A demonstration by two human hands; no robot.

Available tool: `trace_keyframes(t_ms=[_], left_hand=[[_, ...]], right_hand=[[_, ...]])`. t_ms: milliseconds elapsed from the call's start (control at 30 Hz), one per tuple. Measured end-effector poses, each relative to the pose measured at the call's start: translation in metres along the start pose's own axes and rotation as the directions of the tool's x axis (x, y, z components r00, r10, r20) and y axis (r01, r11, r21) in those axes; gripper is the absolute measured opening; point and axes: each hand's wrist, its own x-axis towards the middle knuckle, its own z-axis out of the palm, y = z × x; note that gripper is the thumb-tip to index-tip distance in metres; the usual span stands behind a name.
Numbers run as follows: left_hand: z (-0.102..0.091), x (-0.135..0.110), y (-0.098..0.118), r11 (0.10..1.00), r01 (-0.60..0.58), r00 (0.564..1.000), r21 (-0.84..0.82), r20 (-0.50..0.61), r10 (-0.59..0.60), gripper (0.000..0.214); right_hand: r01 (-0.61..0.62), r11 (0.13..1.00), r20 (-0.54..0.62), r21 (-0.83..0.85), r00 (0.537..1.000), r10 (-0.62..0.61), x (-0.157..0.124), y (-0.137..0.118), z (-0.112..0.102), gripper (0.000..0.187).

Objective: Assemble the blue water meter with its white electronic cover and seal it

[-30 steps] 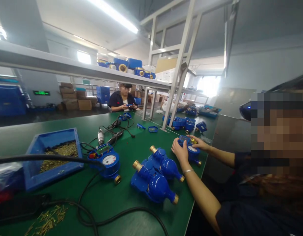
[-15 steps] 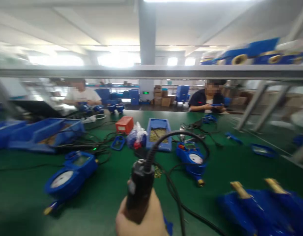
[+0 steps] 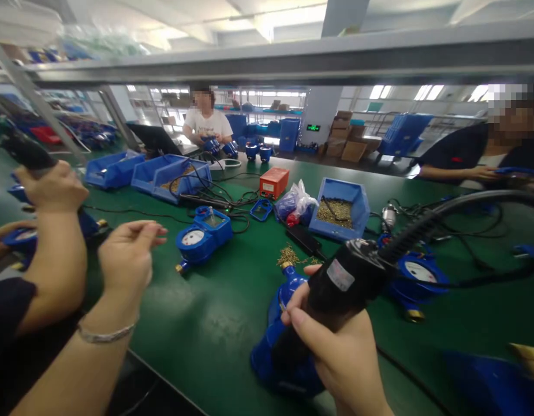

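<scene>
My right hand [image 3: 348, 352] is wrapped round a black electric screwdriver [image 3: 347, 283] with a thick cable at its top. Beneath the tool, a blue water meter [image 3: 273, 341] with a brass end lies on the green table, partly hidden by tool and hand. Left of it, my left hand [image 3: 130, 254], a bracelet on its wrist, hovers above the table with fingers pinched; whatever is between them is too small to make out. A second blue water meter [image 3: 206, 234] lies right of that hand. A small heap of brass-coloured screws [image 3: 288, 254] lies just beyond the worked meter.
A blue bin [image 3: 359, 202] holds more screws. An orange-red box [image 3: 274, 182], plastic bags [image 3: 297, 202] and cables stand behind. Another meter [image 3: 418, 271] lies at right. At far left a co-worker's hand [image 3: 56, 188] grips a black tool. Two people sit across the table.
The view has swung left and down. The screwdriver in my right hand now stands over a water meter. My left hand and the co-worker's arm at left have come into view.
</scene>
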Motion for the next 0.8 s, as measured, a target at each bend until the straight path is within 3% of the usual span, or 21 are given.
trace_keyframes(t_ms=[100, 133, 200, 300, 467, 567, 800], left_hand=[[0.036, -0.060, -0.020, 0.985, 0.170, 0.961, -0.026, 0.227, -0.160, 0.019], [0.048, -0.080, -0.023, 0.974, 0.224, 0.925, -0.019, 0.319, -0.207, 0.020], [0.067, -0.113, -0.026, 0.938, 0.346, 0.800, -0.006, 0.525, -0.292, 0.017], [0.084, -0.140, -0.026, 0.917, 0.399, 0.719, 0.014, 0.616, -0.323, 0.014], [0.085, -0.146, -0.028, 0.928, 0.373, 0.672, 0.015, 0.685, -0.281, 0.014], [0.084, -0.143, -0.030, 0.949, 0.314, 0.656, -0.005, 0.724, -0.213, 0.012], [0.088, -0.134, -0.030, 0.953, 0.299, 0.557, 0.049, 0.802, -0.216, 0.012]], right_hand=[[0.049, 0.998, 0.059, 0.030, 0.997, -0.050, 0.001, 0.003, -0.003, 0.045], [0.070, 0.997, 0.076, 0.030, 0.995, -0.072, 0.002, 0.004, -0.004, 0.045], [0.103, 0.994, 0.106, 0.027, 0.989, -0.105, 0.003, 0.006, -0.007, 0.045], [0.142, 0.989, 0.167, 0.038, 0.975, -0.146, 0.004, 0.007, -0.010, 0.041], [0.193, 0.977, 0.219, 0.087, 0.953, -0.208, 0.006, -0.003, -0.012, 0.037], [0.229, 0.969, 0.183, 0.095, 0.952, -0.243, 0.010, -0.016, -0.013, 0.037], [0.312, 0.949, 0.070, 0.037, 0.947, -0.314, 0.018, -0.039, -0.030, 0.040]])
